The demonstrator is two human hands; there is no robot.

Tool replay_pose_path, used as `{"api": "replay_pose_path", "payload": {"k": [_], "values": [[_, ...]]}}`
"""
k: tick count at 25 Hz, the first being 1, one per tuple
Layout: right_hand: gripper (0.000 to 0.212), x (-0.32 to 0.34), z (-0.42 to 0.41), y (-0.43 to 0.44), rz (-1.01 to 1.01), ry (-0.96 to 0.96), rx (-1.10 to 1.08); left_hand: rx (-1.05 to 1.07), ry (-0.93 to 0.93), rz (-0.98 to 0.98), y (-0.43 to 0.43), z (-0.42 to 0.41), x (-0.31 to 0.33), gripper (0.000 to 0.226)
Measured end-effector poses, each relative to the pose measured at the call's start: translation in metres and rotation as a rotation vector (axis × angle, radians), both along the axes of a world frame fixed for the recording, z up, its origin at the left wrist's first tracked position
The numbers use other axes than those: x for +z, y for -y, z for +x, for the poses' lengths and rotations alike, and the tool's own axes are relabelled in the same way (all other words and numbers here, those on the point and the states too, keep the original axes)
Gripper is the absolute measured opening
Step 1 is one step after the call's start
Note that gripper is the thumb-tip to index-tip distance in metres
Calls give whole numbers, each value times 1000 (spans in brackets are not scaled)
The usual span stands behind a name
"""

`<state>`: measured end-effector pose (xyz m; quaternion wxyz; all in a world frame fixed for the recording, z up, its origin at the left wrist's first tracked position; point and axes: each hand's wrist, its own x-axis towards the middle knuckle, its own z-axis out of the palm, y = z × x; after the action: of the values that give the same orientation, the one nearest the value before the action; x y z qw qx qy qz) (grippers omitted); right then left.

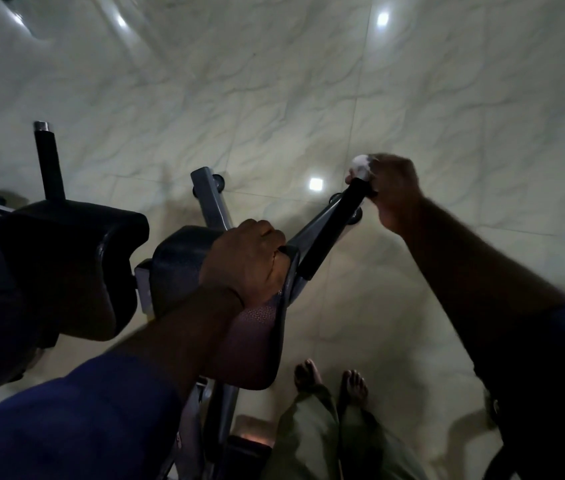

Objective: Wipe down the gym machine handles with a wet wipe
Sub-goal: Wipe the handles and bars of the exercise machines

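A black foam handle (329,230) slants up to the right from the gym machine's grey frame (312,225). My right hand (393,195) is closed around its top end, pressing a bunched white wet wipe (360,166) over the tip. My left hand (244,261) grips the edge of a dark padded armrest (177,261) at the base of that handle. A second black handle (49,161) with a chrome cap stands upright at the left, untouched.
Another dark pad (73,258) sits left of the armrest. A grey frame bar (210,199) runs down to rubber feet on the glossy marble-tile floor (308,98). My bare feet (329,379) stand just right of the machine's base.
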<state>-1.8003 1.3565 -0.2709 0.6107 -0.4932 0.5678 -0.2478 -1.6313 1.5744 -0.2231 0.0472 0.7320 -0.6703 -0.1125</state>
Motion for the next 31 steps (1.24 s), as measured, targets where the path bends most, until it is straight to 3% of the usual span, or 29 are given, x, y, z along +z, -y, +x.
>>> {"api": "replay_pose_path", "payload": {"k": [1,2,3,5,7,9,10,12,14,15,18,19,21,24,27,29,31], "values": [[17,-5,-2,-7,194,238,-225,4,-5,1,0,0,0,41],[18,-12,-3,-21,237,328,-359,5,-5,1,-1,-1,0,41],[19,-17,-3,-38,141,262,-404,7,0,6,0,0,0,41],[26,-23,-7,-62,-329,-104,-263,6,7,20,1,-1,2,41],[31,-25,-4,-60,-828,-257,42,6,2,18,1,-1,2,40],[25,-19,4,-42,-947,-312,224,-2,-9,10,2,0,2,39],[22,-15,9,-34,-869,-325,224,-9,-10,3,2,0,1,39],[20,-8,14,-24,-461,-236,13,-25,-16,-23,1,-1,1,39],[21,-10,14,-19,-6,99,-300,-34,-19,-56,1,1,-2,39],[20,-12,10,-21,116,208,-394,-27,-15,-60,1,2,-3,38],[10,-1,-18,-49,352,306,-283,-23,-4,-82,1,0,-5,35],[8,11,-31,-59,394,286,-165,-29,-9,-79,2,-1,-4,34],[24,44,-53,-65,426,202,46,-18,-32,-46,3,2,2,34],[25,103,-81,-47,430,230,18,138,-152,81,14,-4,17,25],[31,152,-97,-25,470,388,-44,531,-718,193,56,-23,60,26],[27,175,-106,-7,455,398,2,561,-1068,126,97,-44,96,44],[11,193,-113,23,367,320,99,477,-1214,123,141,-70,132,59]]}}
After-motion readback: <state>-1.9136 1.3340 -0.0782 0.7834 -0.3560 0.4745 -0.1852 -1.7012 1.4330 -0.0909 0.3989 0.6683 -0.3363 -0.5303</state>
